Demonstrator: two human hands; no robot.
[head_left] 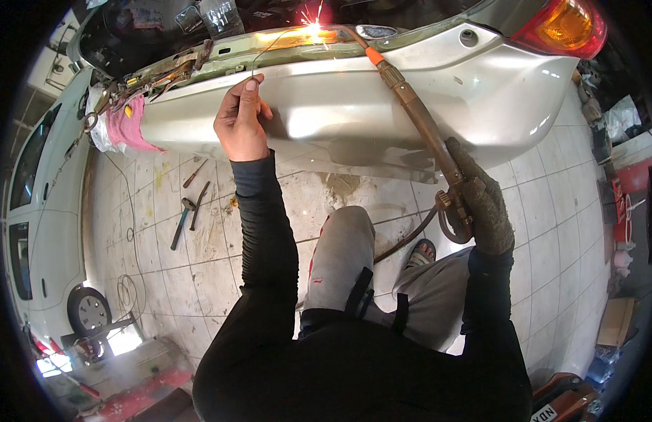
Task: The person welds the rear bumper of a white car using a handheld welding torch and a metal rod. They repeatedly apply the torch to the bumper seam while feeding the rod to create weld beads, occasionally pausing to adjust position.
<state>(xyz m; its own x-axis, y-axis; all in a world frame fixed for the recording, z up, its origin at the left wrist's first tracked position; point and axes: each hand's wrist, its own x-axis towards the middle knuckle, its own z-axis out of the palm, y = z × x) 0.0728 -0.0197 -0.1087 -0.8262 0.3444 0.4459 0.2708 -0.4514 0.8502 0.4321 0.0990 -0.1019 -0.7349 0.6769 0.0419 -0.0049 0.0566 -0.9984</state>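
My left hand [243, 118], bare, pinches a thin metal rod [261, 55] between thumb and fingers; the rod bends up toward a bright spot with sparks [314, 28]. My right hand [493, 204], in a dirty work glove, is wrapped round the handle of a gas welding torch [419, 116] with an orange collar. The torch's curved tip reaches the same glowing spot on the car's rear metal edge [284, 38], just above the silver bumper [354, 95]. A hose [412, 237] runs from the torch down past my legs.
Hand tools [173, 76] and a pink cloth [129, 128] lie at the bumper's left end. A hammer [182, 221] and bars are on the tiled floor [220, 288]. A white car [48, 218] stands at left. The tail light [565, 29] is at upper right; boxes [616, 322] line the right.
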